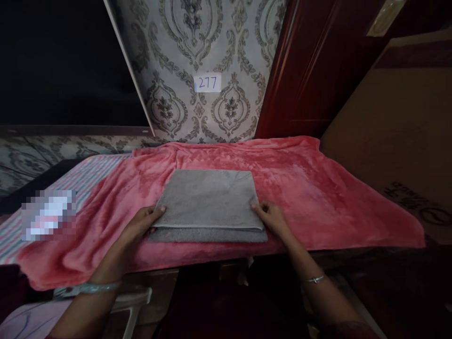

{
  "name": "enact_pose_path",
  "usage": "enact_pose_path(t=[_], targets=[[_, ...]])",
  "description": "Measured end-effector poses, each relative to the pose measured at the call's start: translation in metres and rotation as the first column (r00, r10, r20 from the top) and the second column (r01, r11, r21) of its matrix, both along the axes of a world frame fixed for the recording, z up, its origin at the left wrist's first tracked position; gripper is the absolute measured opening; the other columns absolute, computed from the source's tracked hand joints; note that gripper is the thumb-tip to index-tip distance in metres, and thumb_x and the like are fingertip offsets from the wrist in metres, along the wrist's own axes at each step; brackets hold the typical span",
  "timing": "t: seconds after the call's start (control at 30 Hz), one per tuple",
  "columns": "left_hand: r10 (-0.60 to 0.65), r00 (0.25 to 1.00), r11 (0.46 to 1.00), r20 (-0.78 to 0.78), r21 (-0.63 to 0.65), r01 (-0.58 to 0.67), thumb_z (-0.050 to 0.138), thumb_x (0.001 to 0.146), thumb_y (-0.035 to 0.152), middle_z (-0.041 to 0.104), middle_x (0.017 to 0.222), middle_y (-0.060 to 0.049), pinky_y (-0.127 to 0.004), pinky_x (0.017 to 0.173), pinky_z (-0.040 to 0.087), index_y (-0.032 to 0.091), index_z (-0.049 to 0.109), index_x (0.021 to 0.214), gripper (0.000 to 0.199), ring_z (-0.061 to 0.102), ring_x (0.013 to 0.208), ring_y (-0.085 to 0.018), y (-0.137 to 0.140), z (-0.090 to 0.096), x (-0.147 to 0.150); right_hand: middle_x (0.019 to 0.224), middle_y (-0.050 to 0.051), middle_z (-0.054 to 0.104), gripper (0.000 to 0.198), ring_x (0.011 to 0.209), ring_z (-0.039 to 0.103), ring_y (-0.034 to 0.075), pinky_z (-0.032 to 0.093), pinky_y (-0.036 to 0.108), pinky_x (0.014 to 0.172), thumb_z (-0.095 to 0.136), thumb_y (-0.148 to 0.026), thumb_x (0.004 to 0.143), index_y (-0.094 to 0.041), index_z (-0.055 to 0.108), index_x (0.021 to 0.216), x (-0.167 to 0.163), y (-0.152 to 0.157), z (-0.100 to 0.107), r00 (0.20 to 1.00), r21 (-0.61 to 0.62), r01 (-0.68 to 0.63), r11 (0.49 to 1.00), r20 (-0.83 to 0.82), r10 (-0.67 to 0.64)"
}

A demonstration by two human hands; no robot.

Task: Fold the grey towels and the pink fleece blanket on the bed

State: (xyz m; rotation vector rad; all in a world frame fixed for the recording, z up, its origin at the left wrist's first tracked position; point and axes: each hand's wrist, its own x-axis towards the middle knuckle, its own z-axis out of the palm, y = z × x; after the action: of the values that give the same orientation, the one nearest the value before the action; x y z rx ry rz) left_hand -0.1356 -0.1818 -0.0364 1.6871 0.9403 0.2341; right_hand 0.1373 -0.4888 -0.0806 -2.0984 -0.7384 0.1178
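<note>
A grey towel [212, 197], folded over on itself, lies flat on a pink plush blanket [300, 197]. Its upper layer ends a little short of the lower one, so a strip of the lower layer shows along the near side. At the left edge, my left hand [143, 221] pinches the towel, thumb on top and fingers partly hidden under it. My right hand [270, 216] grips the right edge in a similar way, thumb over the cloth and index finger curled.
Striped cloth [102, 165] shows at the left, with a blurred-out item [49, 215] on it. Behind are a dark screen [70, 61], patterned wallpaper with a card [207, 83] reading 277, and a dark red door [310, 61]. A large cardboard box [399, 127] stands at the right.
</note>
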Motion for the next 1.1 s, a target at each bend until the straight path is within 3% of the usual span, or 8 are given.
enact_pose_path(t=[0.2,0.37,0.43,0.57,0.67,0.77,0.9,1.1], targets=[[-0.033,0.999,0.995,0.002,0.094,0.032,0.073,0.054,0.067,0.040,0.046,0.007,-0.021,0.040,0.020,0.020,0.054,0.065,0.052,0.033,0.041,-0.009,-0.005,-0.001,0.001,0.054,-0.001,0.045,0.045,0.053,0.043,0.014,0.028,0.027,0.049,0.051,-0.066,0.073,-0.024,0.046,0.059,-0.002,0.005,-0.007,0.999,0.091,-0.015,0.996,-0.034,0.018],[-0.104,0.994,0.988,-0.040,0.108,0.108,0.073,0.058,0.064,0.045,0.051,0.005,-0.023,0.043,0.026,0.018,0.061,0.071,0.049,0.037,0.043,-0.011,0.006,-0.002,-0.007,0.053,0.001,0.050,0.048,0.052,0.048,0.016,0.031,0.028,0.049,0.050,-0.069,0.073,-0.024,0.047,0.058,0.003,-0.008,-0.013,0.998,0.017,-0.043,0.999,-0.034,0.044],[-0.064,0.995,0.969,-0.070,0.235,0.078,0.070,0.062,0.060,0.050,0.054,0.002,-0.025,0.046,0.032,0.018,0.060,0.068,0.043,0.043,0.047,-0.014,0.017,0.004,-0.009,0.060,0.004,0.059,0.043,0.057,0.055,0.019,0.038,0.030,0.053,0.049,-0.062,0.078,-0.021,0.057,0.066,0.006,-0.010,-0.006,0.999,0.009,-0.040,0.999,0.035,0.039],[0.139,0.988,0.709,-0.071,0.704,-0.049,0.061,0.078,0.050,0.070,0.084,-0.009,-0.030,0.067,0.049,0.016,0.069,0.093,0.038,0.066,0.080,-0.026,0.029,0.027,0.013,0.105,0.015,0.072,0.044,0.095,0.066,0.028,0.052,0.042,0.083,0.046,-0.049,0.089,-0.016,0.069,0.109,0.007,0.019,0.029,0.947,0.086,-0.061,0.994,0.321,0.030],[-0.043,0.991,0.554,-0.127,0.823,0.129,0.051,0.089,0.041,0.063,0.134,-0.018,-0.038,0.103,0.046,0.012,0.058,0.134,0.054,0.058,0.126,-0.030,0.016,0.036,0.057,0.139,0.018,0.059,0.053,0.129,0.053,0.029,0.042,0.046,0.108,0.042,-0.040,0.096,-0.012,0.056,0.139,-0.006,0.074,0.057,0.880,0.011,-0.196,0.981,0.442,0.171],[-0.086,0.938,0.445,-0.337,0.829,0.339,0.048,0.094,0.039,0.042,0.155,-0.023,-0.049,0.119,0.029,0.006,0.046,0.147,0.063,0.034,0.148,-0.034,-0.009,0.023,0.094,0.158,0.020,0.036,0.061,0.148,0.031,0.029,0.027,0.048,0.120,0.041,-0.033,0.098,-0.005,0.038,0.153,-0.026,0.127,0.063,0.832,-0.252,-0.275,0.928,0.421,0.361],[-0.014,0.858,0.333,-0.513,0.807,0.488,0.042,0.098,0.043,0.030,0.162,-0.020,-0.060,0.120,0.020,0.011,0.037,0.155,0.065,0.023,0.152,-0.036,-0.031,-0.008,0.105,0.165,0.015,0.023,0.062,0.153,0.019,0.031,0.014,0.057,0.122,0.038,-0.035,0.101,-0.009,0.031,0.157,-0.043,0.151,0.040,0.824,-0.515,-0.266,0.815,0.317,0.469],[0.023,0.834,0.296,-0.552,0.800,0.522,0.038,0.100,0.045,0.027,0.163,-0.019,-0.060,0.120,0.020,0.013,0.034,0.157,0.066,0.022,0.152,-0.035,-0.030,-0.017,0.099,0.167,0.012,0.015,0.067,0.154,0.012,0.026,0.011,0.051,0.124,0.034,-0.047,0.102,-0.013,0.026,0.160,-0.036,0.130,0.027,0.839,-0.577,-0.242,0.780,0.279,0.467]])
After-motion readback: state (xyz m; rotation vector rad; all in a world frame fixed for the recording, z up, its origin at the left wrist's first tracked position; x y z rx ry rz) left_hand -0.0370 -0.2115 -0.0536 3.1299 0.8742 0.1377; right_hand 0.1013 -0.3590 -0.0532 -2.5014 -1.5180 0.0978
